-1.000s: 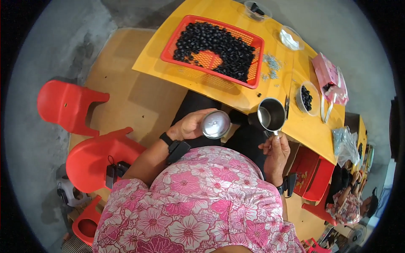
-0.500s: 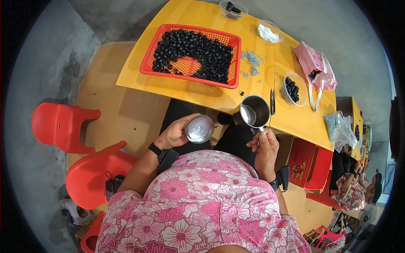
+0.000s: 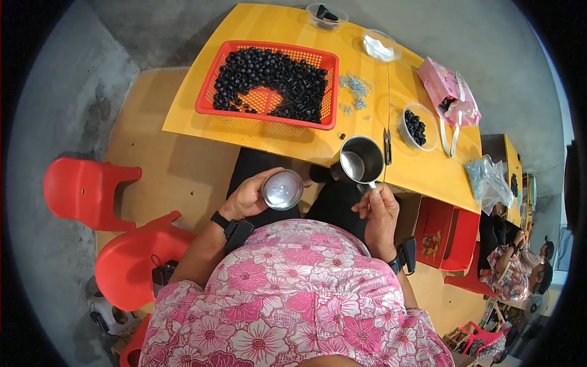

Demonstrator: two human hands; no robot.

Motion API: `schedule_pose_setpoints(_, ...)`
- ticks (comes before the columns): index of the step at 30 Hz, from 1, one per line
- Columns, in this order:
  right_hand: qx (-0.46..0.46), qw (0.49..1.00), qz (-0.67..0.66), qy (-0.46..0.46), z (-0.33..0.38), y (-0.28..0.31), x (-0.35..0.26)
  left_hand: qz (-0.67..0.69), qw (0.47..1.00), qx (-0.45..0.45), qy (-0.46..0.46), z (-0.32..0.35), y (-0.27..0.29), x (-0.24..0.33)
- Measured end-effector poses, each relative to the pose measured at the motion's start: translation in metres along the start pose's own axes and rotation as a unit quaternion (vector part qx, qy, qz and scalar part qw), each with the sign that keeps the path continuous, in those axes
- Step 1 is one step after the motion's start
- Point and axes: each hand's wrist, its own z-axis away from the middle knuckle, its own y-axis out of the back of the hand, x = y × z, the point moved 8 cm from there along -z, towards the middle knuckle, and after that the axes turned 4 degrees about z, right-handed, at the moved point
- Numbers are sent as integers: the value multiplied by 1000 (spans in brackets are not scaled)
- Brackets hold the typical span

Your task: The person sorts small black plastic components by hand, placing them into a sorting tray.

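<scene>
My left hand (image 3: 247,194) is closed around a round, shiny lid (image 3: 283,189), its face turned up over my lap. My right hand (image 3: 380,217) pinches the handle of a metal mug (image 3: 362,160), which is at the table's near edge with its mouth tilted toward me. Its inside shows, with a light patch on the bottom. Lid and mug are apart. Just beyond the mug is a small black piece (image 3: 342,136), and to its right lies a pair of black thread snips (image 3: 387,147).
A red basket (image 3: 205,98) of black beadlike parts stands on the yellow table (image 3: 183,113). Small clear pieces (image 3: 356,85) lie beside it. Farther right are a plastic bowl (image 3: 431,131) of black parts and a pink bag (image 3: 437,85). Red chairs (image 3: 131,260) stand left; another person (image 3: 504,269) sits right.
The whole view has shifted slightly, so the table and its things appear a little farther left. Both hands keep their holds on the lid and the mug.
</scene>
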Motion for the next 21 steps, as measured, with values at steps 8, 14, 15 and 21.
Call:
schedule_pose_setpoints(8,10,1000,-5,9,-1,-1,-4,23,999,38,-3,-1,23,-6)
schedule_pose_setpoints(14,-4,1000,-5,4,0,-2,-2,61,998,33,-3,2,34,-8)
schedule_pose_setpoints(15,-4,1000,-8,5,0,-2,-1,60,997,39,-10,3,37,-8)
schedule_pose_setpoints(21,0,1000,-11,14,-1,-2,-3,103,995,15,3,3,40,-7)
